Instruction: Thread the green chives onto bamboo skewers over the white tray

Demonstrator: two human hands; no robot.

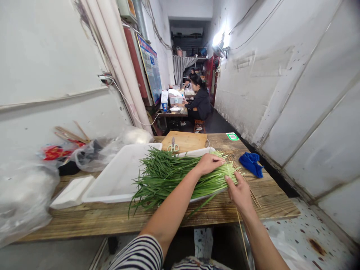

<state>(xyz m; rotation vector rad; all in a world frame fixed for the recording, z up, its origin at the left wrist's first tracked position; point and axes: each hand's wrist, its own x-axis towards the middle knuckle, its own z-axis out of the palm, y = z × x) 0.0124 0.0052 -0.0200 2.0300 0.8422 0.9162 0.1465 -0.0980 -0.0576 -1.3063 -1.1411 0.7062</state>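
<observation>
A thick heap of green chives (168,170) lies across a white tray, leaf tips to the left and pale stems to the right. My left hand (209,164) rests over the stems, with thumb and fingers pinched together on chive ends. Close beside it, my right hand (240,191) is at the cut ends, thumb and forefinger around the stems. A thin bamboo skewer (242,234) slants down from under my right palm past the table edge; its upper part is hidden by the hand. More bamboo skewers (255,199) lie on the table to the right of the chives.
Left of the chives is a white plastic tray (112,183), with a white block (73,192) and plastic bags (25,198) beyond. Behind stand a cutting board (187,140) and scissors (173,145). A blue cloth (251,164) lies right. People sit at a farther table.
</observation>
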